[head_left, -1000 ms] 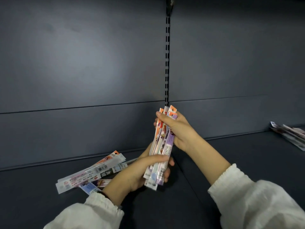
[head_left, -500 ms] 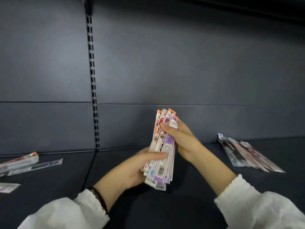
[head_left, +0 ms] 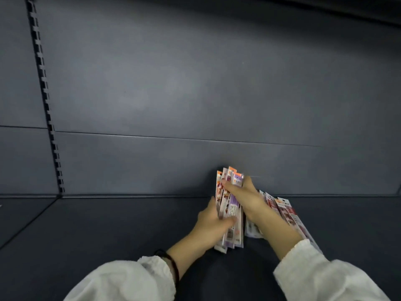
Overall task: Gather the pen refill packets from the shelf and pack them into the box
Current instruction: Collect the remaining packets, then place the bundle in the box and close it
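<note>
our left hand [head_left: 211, 222] and right hand [head_left: 249, 200] both curl round the upright bundle of refill packets [head_left: 230, 210] between our fingers, seemingly light, slick and bendy, so we'd squeeze mid-length.

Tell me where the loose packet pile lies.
Head view, right of centre: the loose pile lies on the shelf, partly behind the right forearm, beside the held bundle.

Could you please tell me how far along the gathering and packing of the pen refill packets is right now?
Done: a bundle of packets is gathered and held upright. In hand: the left hand grips its lower part, the right hand its top. Left: another pile of packets lies on the shelf beside the right forearm, and no box is in view, so packing is not shown.
</note>
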### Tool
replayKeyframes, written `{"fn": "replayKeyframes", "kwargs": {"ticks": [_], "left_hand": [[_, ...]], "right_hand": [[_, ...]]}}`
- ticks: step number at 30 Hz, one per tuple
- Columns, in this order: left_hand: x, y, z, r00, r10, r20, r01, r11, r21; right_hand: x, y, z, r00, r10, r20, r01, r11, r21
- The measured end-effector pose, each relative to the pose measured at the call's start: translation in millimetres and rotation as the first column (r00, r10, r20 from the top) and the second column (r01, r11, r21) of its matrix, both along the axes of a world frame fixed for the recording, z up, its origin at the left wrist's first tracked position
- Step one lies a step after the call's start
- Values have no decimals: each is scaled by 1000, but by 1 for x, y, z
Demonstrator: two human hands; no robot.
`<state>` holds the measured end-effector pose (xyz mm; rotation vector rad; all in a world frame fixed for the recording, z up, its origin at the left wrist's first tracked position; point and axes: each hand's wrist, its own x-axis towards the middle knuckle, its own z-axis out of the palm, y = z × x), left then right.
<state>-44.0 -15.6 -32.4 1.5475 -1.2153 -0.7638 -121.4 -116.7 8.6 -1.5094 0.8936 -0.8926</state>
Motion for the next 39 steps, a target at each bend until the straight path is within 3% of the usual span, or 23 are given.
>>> {"fn": "replayKeyframes", "kwargs": {"ticks": [3,6,9,12,14,16,18,21,25,30,39], "left_hand": [[-1,-11,-7,978,72,194,-81,996,38],[4,-12,-9,970,138,200,-154,986,66],[19,-5,1,963,166,212,-176,984,29],[57,14,16,895,222,388,-237,972,-10],[87,40,29,734,225,641,-270,963,-29],[118,73,42,451,208,868,-312,948,-65],[150,110,49,201,153,968,-347,935,-75],[200,170,48,37,26,999,-408,913,-9],[270,256,39,6,-45,999,-468,882,43],[371,360,27,-8,32,999,-501,865,-32],[498,449,24,213,141,967,-513,858,-13]], "right_hand": [[1,-10,-3,961,-110,-252,48,970,-240],[0,-18,-10,920,-184,-345,42,923,-382],[-3,-18,-16,877,-201,-436,-89,824,-560],[2,-10,-16,837,-204,-507,-258,670,-696],[14,6,-10,829,-156,-537,-354,596,-721],[33,35,0,795,-136,-591,-462,496,-735],[58,70,9,742,-128,-658,-567,403,-718],[110,124,18,683,-121,-721,-664,308,-681],[183,192,16,656,-70,-751,-716,258,-649],[275,279,2,614,-72,-786,-759,219,-612],[396,381,-16,605,51,-794,-735,421,-532]]}}
